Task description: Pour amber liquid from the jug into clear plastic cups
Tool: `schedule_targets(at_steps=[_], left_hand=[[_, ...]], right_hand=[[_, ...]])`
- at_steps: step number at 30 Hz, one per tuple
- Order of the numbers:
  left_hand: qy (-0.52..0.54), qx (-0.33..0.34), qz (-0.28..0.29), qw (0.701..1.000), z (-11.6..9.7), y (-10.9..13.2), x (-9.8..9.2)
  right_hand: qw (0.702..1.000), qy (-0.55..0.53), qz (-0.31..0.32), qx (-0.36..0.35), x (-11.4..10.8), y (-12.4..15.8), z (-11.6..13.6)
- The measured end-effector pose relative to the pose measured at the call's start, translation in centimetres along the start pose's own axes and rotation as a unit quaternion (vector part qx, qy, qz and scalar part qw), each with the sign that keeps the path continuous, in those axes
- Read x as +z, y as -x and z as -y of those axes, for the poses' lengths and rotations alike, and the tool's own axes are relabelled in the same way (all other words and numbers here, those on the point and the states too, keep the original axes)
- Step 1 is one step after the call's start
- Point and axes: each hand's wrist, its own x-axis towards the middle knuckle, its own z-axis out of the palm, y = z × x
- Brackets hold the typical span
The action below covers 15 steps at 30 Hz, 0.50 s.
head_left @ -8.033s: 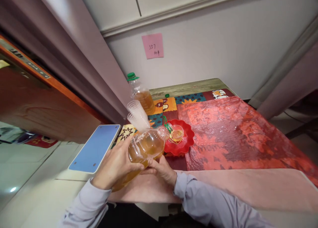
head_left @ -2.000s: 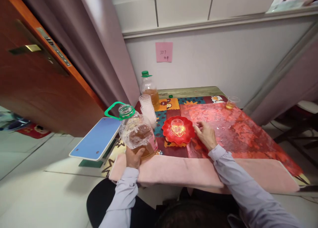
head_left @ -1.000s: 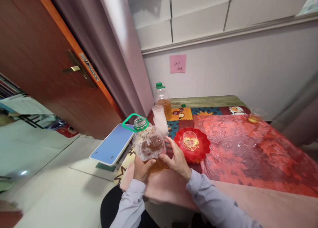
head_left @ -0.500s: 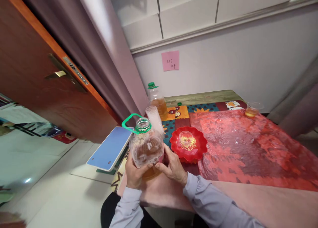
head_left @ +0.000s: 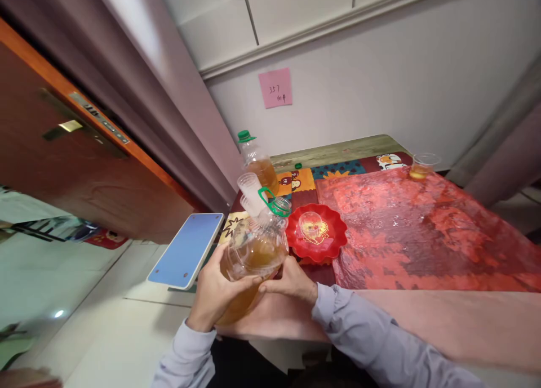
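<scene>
Both my hands grip a large clear plastic jug [head_left: 253, 255] of amber liquid with a green ring at its open neck. My left hand [head_left: 213, 295] wraps the jug's lower left side. My right hand [head_left: 289, 281] presses under its right side. The jug leans, neck pointing towards a red scalloped plate [head_left: 332, 241]. On that plate stands a clear plastic cup [head_left: 310, 226] with nothing visible in it. A stack of clear cups [head_left: 250, 192] rises just behind the jug's neck.
A smaller bottle [head_left: 257, 163] with a green cap stands at the back. A cup of amber liquid [head_left: 420, 166] sits at the far right of the red table cover [head_left: 422, 230]. A blue-topped scale [head_left: 186, 250] lies left. A wooden door [head_left: 63, 174] is close at left.
The jug, upright half a second ago, now tilts with its neck towards the red plate. My hands stay on it, and the view has dipped slightly.
</scene>
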Motion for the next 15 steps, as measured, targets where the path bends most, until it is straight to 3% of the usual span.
schedule_targets(at_steps=[8,15], left_hand=[[-0.079,-0.01,0.013,0.997,1.6,-1.0,0.1],[-0.128,0.038,0.019,0.991,1.9,-1.8,-0.1]], right_hand=[[0.992,-0.118,0.033,0.007,0.7,-0.4,-0.1],[0.989,-0.143,0.018,0.04,1.2,-0.3,0.2]])
